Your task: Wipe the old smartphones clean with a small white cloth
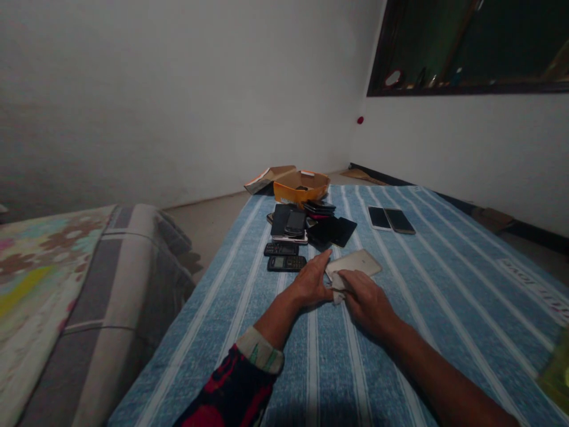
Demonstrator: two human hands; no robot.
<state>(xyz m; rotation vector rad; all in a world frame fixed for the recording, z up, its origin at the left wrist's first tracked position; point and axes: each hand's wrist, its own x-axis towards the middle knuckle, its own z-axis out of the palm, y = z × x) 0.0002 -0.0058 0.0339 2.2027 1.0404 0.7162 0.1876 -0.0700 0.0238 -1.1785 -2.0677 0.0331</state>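
Observation:
A pale gold smartphone (362, 261) lies back up on the striped blue cloth, in front of me. My left hand (311, 283) grips its left end, with fingers along the far side and the thumb near. In my right hand (367, 299) is a crumpled white wipe (338, 286), pressed against the phone's near left corner. Part of the wipe is hidden under my right fingers. Just left of my left hand, two black keypad phones (287, 263) lie one behind the other. Beyond my hands is a pile of dark phones (296, 222) and black flat pieces (333, 230).
An open orange cardboard box (302, 188) stands at the table's far end. Two smartphones (391, 219) lie side by side at the right. The striped tablecloth (444, 332) covers the table. A bed or sofa with a patterned cover (98, 296) is at the left.

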